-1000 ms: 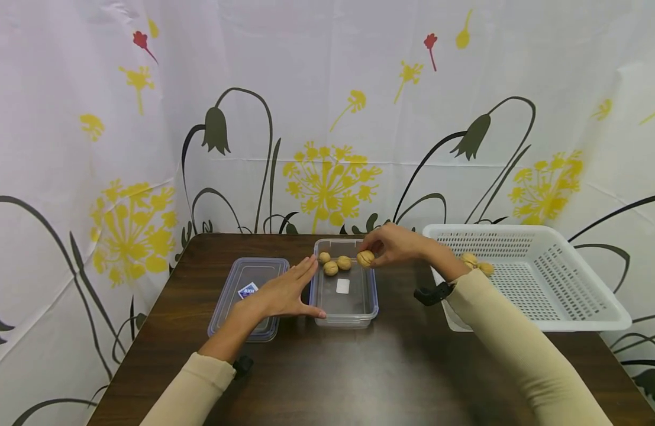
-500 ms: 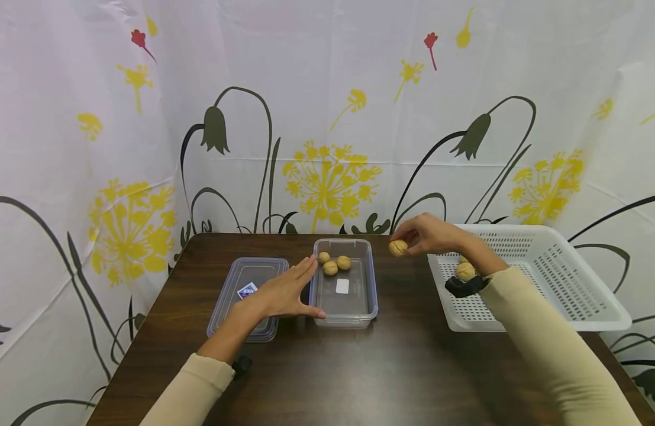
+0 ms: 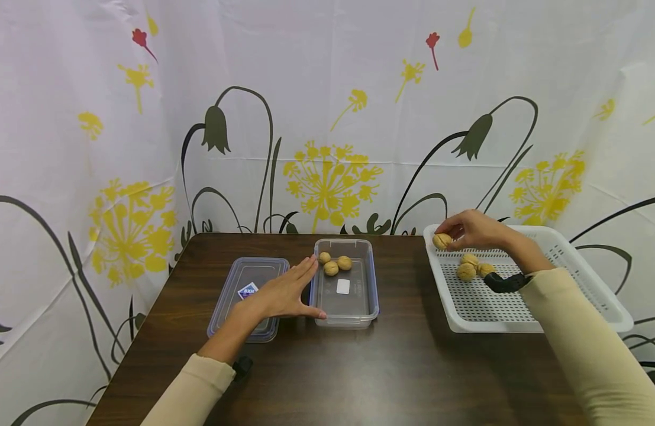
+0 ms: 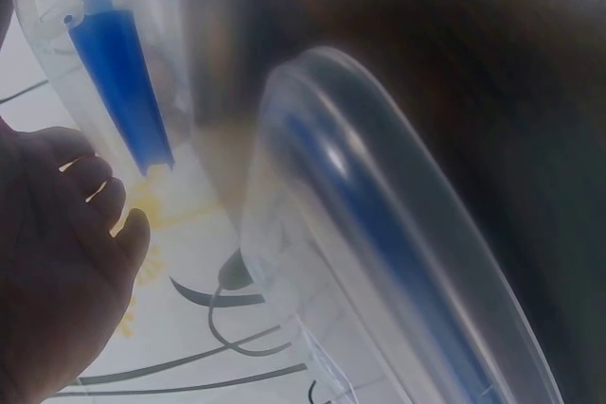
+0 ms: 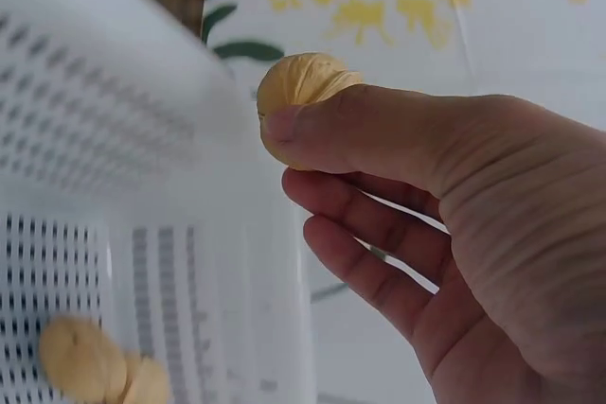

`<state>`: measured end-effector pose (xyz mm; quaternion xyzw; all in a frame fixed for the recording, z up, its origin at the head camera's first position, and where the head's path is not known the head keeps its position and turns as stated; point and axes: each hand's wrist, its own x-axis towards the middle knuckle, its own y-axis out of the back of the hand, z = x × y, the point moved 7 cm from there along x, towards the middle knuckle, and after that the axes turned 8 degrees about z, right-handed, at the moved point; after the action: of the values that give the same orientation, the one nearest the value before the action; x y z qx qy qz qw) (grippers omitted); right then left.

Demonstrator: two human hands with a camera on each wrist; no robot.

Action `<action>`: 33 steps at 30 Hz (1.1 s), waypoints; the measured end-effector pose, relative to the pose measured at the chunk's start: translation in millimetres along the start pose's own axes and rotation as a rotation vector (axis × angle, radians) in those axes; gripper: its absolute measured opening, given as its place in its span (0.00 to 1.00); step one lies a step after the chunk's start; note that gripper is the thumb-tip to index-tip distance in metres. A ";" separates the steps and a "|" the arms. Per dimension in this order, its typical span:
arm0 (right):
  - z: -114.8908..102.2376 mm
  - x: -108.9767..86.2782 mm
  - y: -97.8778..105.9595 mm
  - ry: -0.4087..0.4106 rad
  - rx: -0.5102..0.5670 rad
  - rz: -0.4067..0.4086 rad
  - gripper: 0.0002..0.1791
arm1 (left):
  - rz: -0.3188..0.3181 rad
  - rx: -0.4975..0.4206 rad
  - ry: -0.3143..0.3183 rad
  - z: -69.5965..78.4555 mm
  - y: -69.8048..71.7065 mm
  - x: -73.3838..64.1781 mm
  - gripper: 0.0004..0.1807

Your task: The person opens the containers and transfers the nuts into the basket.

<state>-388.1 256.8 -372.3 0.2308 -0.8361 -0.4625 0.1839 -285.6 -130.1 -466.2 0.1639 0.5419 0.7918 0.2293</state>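
Between thumb and fingers, my right hand (image 3: 473, 229) pinches a walnut (image 3: 442, 241) over the back left corner of a white slotted basket (image 3: 519, 326). The right wrist view shows this pinched walnut (image 5: 301, 92) close up, above the basket's wall (image 5: 241, 234). Several more walnuts (image 3: 467, 271) lie in the basket near its left side. My left hand (image 3: 281, 294), fingers straight and thumb spread, rests along the left side of a clear plastic container (image 3: 343, 321). Inside that container, three walnuts (image 3: 331, 268) sit toward the back, behind a white label.
Left of the container lies a clear lid (image 3: 236, 316) with a blue-purple rim and a blue-white sticker, partly behind my left hand. Everything stands on a dark brown table (image 3: 359, 378). A white curtain (image 3: 327, 89) with printed flowers hangs behind the table's back edge.
My right hand has carried the pinched walnut rightward, from above the clear container across the table to above the white basket. My left hand has stayed in place.
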 end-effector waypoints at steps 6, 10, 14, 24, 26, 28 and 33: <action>34.2 -17.1 9.6 -0.073 -0.039 0.027 0.20 | 0.000 -0.002 -0.005 0.4 0.5 -0.1 0.69; 54.3 -27.5 11.5 -0.122 -0.048 0.027 0.20 | 0.000 0.000 -0.005 0.2 0.4 -0.4 0.69; 74.2 -38.6 13.2 -0.160 -0.067 0.038 0.20 | 0.001 -0.007 -0.006 -0.3 0.1 -0.2 0.69; 127.0 -65.5 11.6 -0.231 -0.075 0.090 0.23 | 0.001 -0.011 -0.001 -1.5 -1.0 -0.9 0.69; 134.3 -70.5 11.0 -0.250 -0.093 0.102 0.23 | 0.000 -0.011 0.000 -1.0 -0.9 -1.0 0.69; 140.6 -74.8 10.6 -0.267 -0.106 0.109 0.23 | -0.001 -0.012 0.001 -0.8 -0.9 -1.0 0.69; 150.7 -82.0 8.5 -0.309 -0.092 0.098 0.24 | -0.003 -0.011 0.009 -1.6 -0.5 -1.4 0.69</action>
<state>-400.7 410.2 -448.8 0.1070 -0.8426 -0.5208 0.0858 -285.2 -132.0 -467.3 0.1585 0.5388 0.7951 0.2290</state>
